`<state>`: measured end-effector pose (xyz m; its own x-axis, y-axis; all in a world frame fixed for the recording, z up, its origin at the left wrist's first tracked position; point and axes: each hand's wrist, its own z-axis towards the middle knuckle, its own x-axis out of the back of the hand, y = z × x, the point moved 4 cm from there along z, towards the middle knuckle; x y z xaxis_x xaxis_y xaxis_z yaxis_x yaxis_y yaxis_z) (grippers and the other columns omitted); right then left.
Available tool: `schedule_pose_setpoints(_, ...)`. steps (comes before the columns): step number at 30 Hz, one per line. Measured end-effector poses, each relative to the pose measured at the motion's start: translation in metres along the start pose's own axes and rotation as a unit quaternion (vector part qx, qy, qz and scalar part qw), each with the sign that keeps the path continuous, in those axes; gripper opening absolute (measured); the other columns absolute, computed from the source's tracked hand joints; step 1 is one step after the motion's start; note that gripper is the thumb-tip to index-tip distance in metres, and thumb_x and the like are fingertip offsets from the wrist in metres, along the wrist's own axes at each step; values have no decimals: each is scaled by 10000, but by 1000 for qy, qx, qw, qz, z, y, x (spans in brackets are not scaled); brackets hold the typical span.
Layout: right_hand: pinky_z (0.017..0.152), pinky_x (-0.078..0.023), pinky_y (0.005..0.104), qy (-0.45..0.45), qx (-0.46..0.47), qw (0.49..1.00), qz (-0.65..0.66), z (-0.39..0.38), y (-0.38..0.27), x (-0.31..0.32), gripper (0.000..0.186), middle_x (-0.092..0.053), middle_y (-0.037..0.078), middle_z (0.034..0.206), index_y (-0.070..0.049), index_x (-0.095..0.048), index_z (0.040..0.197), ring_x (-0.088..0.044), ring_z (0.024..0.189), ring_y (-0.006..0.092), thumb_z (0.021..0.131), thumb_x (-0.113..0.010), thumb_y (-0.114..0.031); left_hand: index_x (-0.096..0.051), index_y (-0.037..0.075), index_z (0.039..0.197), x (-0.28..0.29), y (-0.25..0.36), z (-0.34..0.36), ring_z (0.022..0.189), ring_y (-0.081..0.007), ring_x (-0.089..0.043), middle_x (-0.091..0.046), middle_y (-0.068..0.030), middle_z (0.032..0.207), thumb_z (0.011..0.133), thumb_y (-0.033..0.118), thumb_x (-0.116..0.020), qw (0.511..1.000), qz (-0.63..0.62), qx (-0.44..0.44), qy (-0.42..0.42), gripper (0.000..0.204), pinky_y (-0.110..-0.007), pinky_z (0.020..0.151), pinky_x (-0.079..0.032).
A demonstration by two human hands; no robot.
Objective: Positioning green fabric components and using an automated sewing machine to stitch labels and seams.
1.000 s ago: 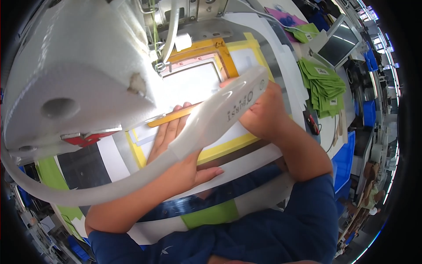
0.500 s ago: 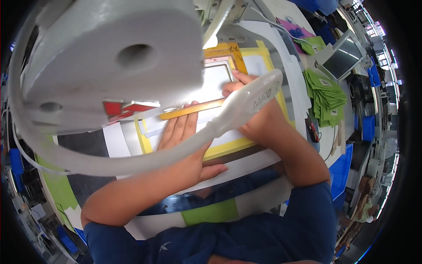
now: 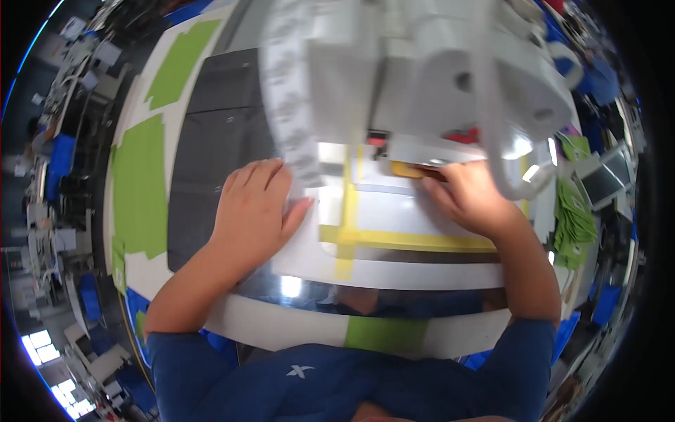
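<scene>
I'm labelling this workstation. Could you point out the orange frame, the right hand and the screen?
Orange frame [image 3: 406, 169]: head view, on its visible left part.
Right hand [image 3: 479, 200]: head view, on the back of the hand.
Screen [image 3: 606, 180]: head view, on its dark face.

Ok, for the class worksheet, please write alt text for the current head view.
A person's right hand is at an orange strip partly hidden by a white machine; their left hand is palm down by a dark grey panel. Yellow tape runs between them; green pieces lie far right.
</scene>
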<state>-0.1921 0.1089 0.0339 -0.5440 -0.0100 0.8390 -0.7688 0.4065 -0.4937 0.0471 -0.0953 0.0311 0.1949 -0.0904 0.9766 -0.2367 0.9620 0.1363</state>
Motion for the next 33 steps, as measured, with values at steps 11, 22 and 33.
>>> schedule_pose_setpoints(11,1137,-441,506,172,87,981,-10,-51,4,6,478,-682,221,1284,14,-626,1264,-576,1342,439,826,-767,-118,-715,-9,1007,23,-228,-78,963,-441,-695,-723,-246,980,947,186,-658,926,122,351,58,212,-535,889,-555)
schedule_pose_setpoints(22,1206,-392,544,229,84,970,12,-102,10,-2,504,-639,212,1357,-3,-619,1305,-522,1416,443,848,-760,-160,-704,39,1186,62,-250,-84,1038,-451,-687,-722,-253,1075,890,69,-634,928,91,342,114,305,-540,941,-537)
schedule_pose_setpoints(33,1170,-423,531,212,132,968,-4,-101,-8,4,530,-647,210,1324,-13,-632,1317,-563,1333,439,860,-801,-220,-645,60,1269,116,-229,-88,989,-437,-699,-723,-231,1053,916,11,-591,895,204,334,214,360,-534,893,-550)
